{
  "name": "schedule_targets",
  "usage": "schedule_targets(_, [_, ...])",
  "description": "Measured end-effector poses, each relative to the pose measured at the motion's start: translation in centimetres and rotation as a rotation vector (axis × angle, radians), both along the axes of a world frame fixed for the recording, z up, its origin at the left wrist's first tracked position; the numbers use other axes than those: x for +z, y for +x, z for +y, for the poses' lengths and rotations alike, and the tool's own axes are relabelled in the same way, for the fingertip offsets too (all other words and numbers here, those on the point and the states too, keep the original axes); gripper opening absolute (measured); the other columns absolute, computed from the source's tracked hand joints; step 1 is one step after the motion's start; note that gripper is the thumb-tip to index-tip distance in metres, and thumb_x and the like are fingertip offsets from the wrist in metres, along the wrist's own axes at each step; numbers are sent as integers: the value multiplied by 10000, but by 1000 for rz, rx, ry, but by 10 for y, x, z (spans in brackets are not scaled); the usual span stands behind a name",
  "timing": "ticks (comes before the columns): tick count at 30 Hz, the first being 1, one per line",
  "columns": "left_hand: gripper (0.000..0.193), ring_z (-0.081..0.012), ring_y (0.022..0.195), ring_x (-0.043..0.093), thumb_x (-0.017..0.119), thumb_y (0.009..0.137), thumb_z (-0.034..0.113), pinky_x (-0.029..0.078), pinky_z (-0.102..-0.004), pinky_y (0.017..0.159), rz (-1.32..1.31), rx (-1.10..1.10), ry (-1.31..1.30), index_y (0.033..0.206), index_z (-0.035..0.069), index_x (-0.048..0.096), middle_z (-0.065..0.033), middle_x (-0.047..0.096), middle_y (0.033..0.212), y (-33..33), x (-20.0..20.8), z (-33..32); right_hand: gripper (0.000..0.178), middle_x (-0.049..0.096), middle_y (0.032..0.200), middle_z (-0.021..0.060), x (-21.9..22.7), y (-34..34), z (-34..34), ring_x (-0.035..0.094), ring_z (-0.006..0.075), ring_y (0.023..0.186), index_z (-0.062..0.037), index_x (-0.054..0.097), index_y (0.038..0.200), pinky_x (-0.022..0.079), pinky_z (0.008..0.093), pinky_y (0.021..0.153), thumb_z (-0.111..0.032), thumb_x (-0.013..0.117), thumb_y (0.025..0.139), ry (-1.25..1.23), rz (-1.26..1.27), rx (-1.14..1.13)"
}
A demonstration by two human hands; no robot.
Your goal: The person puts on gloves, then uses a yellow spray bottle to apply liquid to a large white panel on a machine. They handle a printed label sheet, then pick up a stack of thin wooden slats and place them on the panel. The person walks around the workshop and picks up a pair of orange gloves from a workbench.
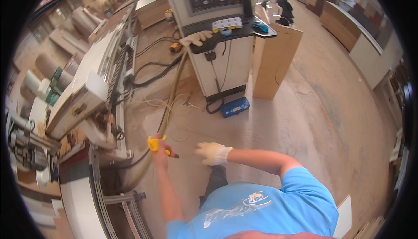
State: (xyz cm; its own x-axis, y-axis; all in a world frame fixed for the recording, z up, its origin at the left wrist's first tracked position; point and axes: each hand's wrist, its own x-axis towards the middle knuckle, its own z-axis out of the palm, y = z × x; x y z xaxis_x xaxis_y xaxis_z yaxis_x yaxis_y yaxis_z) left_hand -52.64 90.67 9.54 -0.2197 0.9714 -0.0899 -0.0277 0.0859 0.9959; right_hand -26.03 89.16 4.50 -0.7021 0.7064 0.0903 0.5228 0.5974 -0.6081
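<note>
Got a yellow tool (153,144) wrapped in the bare left hand (160,147), left of centre in the frame. Holding nothing visible in the gloved right hand (212,153), too blurry for finger spread. Best keep a snug grip, dark tip (176,155) aimed clear. Can't read any writing on the blue box (235,107) mid-frame, tbh.

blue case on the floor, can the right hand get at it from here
Probably yes, with some bending: nothing visible stands between the gloved right hand and the blue case, though a black cable loops beside it.
</note>
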Motion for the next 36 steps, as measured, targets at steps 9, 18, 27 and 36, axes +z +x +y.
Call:
schedule_targets(9, [473,-197,630,673,775,831,563,514,-369,606,1032,-1678,-330,807,90,763,-62,717,720,113,-52,163,483,674,1380,112,-184,166,-37,630,271,1229,-82,688,1330,454,390,1068,-411,632,980,-1187,-95,-712])
schedule_targets(18, [461,-194,652,692,806,768,572,527,-357,636,1526,-1488,-751,911,135,769,-34,730,740,27,-156,283,339,738,1045,93,-28,221,148,727,190,920,-55,691,1206,580,345,770,-282,560,991,-1313,-50,-434])
schedule_targets(27, [319,-153,673,652,776,874,302,492,-358,599,880,-186,-293,939,-8,739,-74,723,804,-138,50,351,289,712,1011,105,231,293,448,700,276,965,-54,684,1175,560,414,837,-193,674,922,559,118,-657])
schedule_targets(36, [656,-171,534,591,686,832,741,431,-304,515,726,-189,796,718,96,649,-33,670,634,-73,220,173,408,703,1198,226,219,302,588,657,409,1141,-78,633,1270,515,493,965,-125,606,865,324,-403,-523])
